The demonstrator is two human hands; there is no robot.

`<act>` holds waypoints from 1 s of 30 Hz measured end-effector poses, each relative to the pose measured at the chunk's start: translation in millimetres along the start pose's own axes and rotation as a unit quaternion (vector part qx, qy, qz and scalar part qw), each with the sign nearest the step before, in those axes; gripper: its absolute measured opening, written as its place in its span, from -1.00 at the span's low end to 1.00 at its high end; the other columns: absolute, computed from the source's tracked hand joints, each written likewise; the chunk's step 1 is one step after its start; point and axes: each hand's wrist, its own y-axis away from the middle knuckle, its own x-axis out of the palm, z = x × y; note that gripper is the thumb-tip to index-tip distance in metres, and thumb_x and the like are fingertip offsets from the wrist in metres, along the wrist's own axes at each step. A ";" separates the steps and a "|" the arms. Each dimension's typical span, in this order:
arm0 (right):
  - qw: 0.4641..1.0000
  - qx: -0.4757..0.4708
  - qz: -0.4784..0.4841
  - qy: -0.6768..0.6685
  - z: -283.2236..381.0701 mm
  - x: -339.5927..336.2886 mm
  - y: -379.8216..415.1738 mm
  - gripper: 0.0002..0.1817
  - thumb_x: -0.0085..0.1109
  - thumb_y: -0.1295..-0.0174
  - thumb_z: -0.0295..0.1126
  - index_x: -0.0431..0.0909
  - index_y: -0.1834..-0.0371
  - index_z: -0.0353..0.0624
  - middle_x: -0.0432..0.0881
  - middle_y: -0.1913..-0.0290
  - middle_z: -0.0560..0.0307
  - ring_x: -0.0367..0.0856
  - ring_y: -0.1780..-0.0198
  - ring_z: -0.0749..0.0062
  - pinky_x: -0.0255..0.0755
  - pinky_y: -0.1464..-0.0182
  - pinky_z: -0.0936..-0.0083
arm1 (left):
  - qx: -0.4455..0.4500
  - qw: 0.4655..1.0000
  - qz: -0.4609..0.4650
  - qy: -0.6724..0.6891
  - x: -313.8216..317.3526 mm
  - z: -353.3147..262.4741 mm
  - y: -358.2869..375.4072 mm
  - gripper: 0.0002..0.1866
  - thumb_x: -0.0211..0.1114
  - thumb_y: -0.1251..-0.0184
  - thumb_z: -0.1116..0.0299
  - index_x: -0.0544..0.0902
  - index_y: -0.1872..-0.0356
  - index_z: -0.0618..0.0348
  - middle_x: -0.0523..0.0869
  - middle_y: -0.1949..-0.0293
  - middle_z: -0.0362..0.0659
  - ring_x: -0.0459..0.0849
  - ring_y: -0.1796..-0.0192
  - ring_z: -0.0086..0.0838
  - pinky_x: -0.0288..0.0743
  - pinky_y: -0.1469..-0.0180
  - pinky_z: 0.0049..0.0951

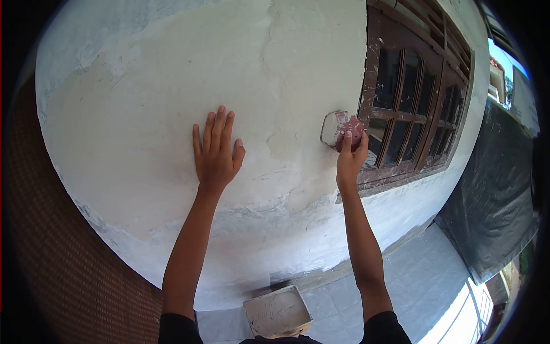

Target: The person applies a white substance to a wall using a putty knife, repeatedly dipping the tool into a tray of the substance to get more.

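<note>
Reddish pad [350, 126], blotched with white, is in the right hand [351, 153], up at the wall [137, 120] and just left of the window. Nearest, at the bottom of the scene, black sleeves [179, 329] end above the person's elbows, and both bare forearms reach up and away. Between the arms, low down, sits a pale rectangular tray [304, 303], its inside coated with a whitish material. A grey sheet [424, 269] covers the ground to the right of the tray and runs along the foot of the wall.

Farther up, the left hand [216, 152] lies flat with its palm to the wall, fingers pointing upward and slightly spread, thumb held out to the right; it holds nothing. Well apart to its right, the right hand pinches the pad, thumb on the face toward the camera and a finger at the right edge; the other fingers are hidden. A whitish, dark-edged shape shows at the pad's left side; whether it is part of the pad cannot be told.

The wall has uneven cream and bluish-white patches, with rough edges below the hands. At right, the brown wooden window [410, 117] has small panes and white specks. Beyond it hangs a dark sheet [487, 183], and farthest off, a building [497, 77] stands under blue sky.
</note>
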 end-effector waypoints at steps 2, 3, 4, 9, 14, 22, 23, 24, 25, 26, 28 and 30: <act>0.986 0.097 -0.080 -0.110 6.2 -2.6 -6.8 -0.64 0.12 -0.47 -0.29 0.41 -0.19 -0.28 0.55 -0.01 0.13 0.48 0.00 0.59 0.40 -0.06 0.61 | -0.002 1.000 0.002 -0.003 -0.7 -0.1 0.1 -0.39 0.16 -0.33 0.28 0.35 -0.43 0.06 0.33 -0.47 -0.15 0.25 -0.52 -0.26 -0.05 -0.53 0.07; 0.986 0.096 -0.079 -0.112 6.4 -1.8 -5.5 -0.64 0.12 -0.47 -0.29 0.41 -0.19 -0.28 0.55 -0.01 0.13 0.48 0.00 0.59 0.40 -0.06 0.61 | -0.002 1.000 0.002 -0.001 0.0 -0.1 0.3 -0.39 0.16 -0.33 0.28 0.35 -0.43 0.06 0.34 -0.47 -0.15 0.25 -0.52 -0.26 -0.05 -0.53 0.07; 0.991 0.060 -0.043 -0.111 6.1 -2.1 -2.6 -0.61 0.12 -0.46 -0.29 0.40 -0.22 -0.28 0.55 -0.02 0.11 0.49 -0.01 0.53 0.40 -0.08 0.56 | -0.002 1.000 0.002 0.002 0.4 0.2 0.3 -0.39 0.16 -0.33 0.28 0.36 -0.43 0.06 0.34 -0.47 -0.15 0.25 -0.52 -0.26 -0.05 -0.53 0.07; 0.999 0.027 -0.021 -0.019 1.0 3.0 -1.5 -0.60 0.13 -0.45 -0.29 0.41 -0.23 -0.30 0.54 -0.04 0.03 0.50 -0.11 0.41 0.37 -0.16 0.48 | 0.002 1.000 -0.002 -0.002 0.8 0.1 0.4 -0.39 0.15 -0.33 0.28 0.35 -0.43 0.05 0.34 -0.47 -0.15 0.25 -0.52 -0.26 -0.04 -0.53 0.07; 0.995 0.012 -0.016 -0.100 -6.2 -0.7 -9.5 -0.59 0.12 -0.44 -0.31 0.39 -0.24 -0.30 0.54 -0.03 0.03 0.51 -0.05 0.42 0.39 -0.12 0.47 | -0.003 1.000 0.004 -0.002 0.7 0.7 0.3 -0.39 0.15 -0.33 0.28 0.35 -0.43 0.05 0.34 -0.47 -0.15 0.26 -0.51 -0.26 -0.03 -0.53 0.07; 0.991 0.051 -0.035 -0.121 4.6 -2.8 -11.6 -0.62 0.09 -0.46 -0.34 0.38 -0.24 -0.29 0.52 -0.02 0.10 0.50 -0.02 0.51 0.40 -0.07 0.56 | -0.002 1.000 -0.002 0.001 -0.3 0.0 0.3 -0.39 0.16 -0.32 0.28 0.36 -0.43 0.05 0.33 -0.47 -0.17 0.26 -0.51 -0.28 -0.04 -0.53 0.05; 0.994 0.002 0.032 -0.108 5.4 -3.0 -8.1 -0.62 0.08 -0.47 -0.34 0.38 -0.24 -0.30 0.52 -0.02 0.10 0.50 -0.02 0.52 0.41 -0.05 0.56 | -0.002 1.000 -0.002 0.002 0.0 0.1 -0.3 -0.39 0.16 -0.32 0.28 0.36 -0.43 0.05 0.33 -0.47 -0.17 0.26 -0.51 -0.28 -0.04 -0.53 0.05; 0.998 -0.044 0.054 0.004 -2.6 -2.5 -5.5 -0.63 0.08 -0.47 -0.34 0.38 -0.24 -0.30 0.52 -0.02 0.11 0.50 -0.02 0.53 0.41 -0.05 0.56 | -0.002 1.000 -0.002 -0.001 0.0 0.3 -0.3 -0.39 0.16 -0.32 0.28 0.36 -0.42 0.05 0.33 -0.47 -0.17 0.26 -0.51 -0.28 -0.04 -0.53 0.05; 0.998 -0.042 0.054 0.006 -4.7 -4.5 -6.1 -0.63 0.08 -0.47 -0.34 0.38 -0.24 -0.30 0.52 -0.02 0.11 0.50 -0.02 0.53 0.41 -0.05 0.56 | -0.002 1.000 -0.002 -0.004 -0.3 -0.1 0.4 -0.39 0.16 -0.32 0.29 0.36 -0.42 0.05 0.34 -0.47 -0.17 0.25 -0.52 -0.28 -0.04 -0.53 0.05; 1.000 0.013 0.013 -0.022 -2.5 -4.6 -9.3 -0.63 0.09 -0.47 -0.33 0.40 -0.22 -0.31 0.54 -0.02 0.12 0.49 -0.02 0.54 0.40 -0.06 0.57 | -0.001 1.000 0.000 -0.003 -0.6 -0.8 0.8 -0.39 0.16 -0.32 0.29 0.36 -0.42 0.05 0.34 -0.47 -0.17 0.25 -0.52 -0.28 -0.04 -0.53 0.05; 0.986 0.090 -0.060 -0.129 6.1 -7.0 -13.3 -0.64 0.12 -0.47 -0.30 0.43 -0.18 -0.30 0.55 0.00 0.15 0.48 0.00 0.57 0.39 -0.07 0.58 | -0.003 1.000 0.000 0.000 -1.2 -0.2 0.2 -0.40 0.17 -0.32 0.29 0.37 -0.42 0.05 0.33 -0.48 -0.16 0.25 -0.52 -0.28 -0.04 -0.53 0.05; 0.987 0.069 -0.037 -0.138 2.8 -6.9 -11.5 -0.63 0.12 -0.47 -0.32 0.40 -0.22 -0.29 0.54 -0.02 0.14 0.49 -0.02 0.54 0.38 -0.11 0.56 | -0.003 1.000 -0.004 -0.002 -0.1 0.5 0.6 -0.40 0.16 -0.32 0.29 0.37 -0.42 0.05 0.33 -0.48 -0.16 0.26 -0.51 -0.28 -0.04 -0.53 0.05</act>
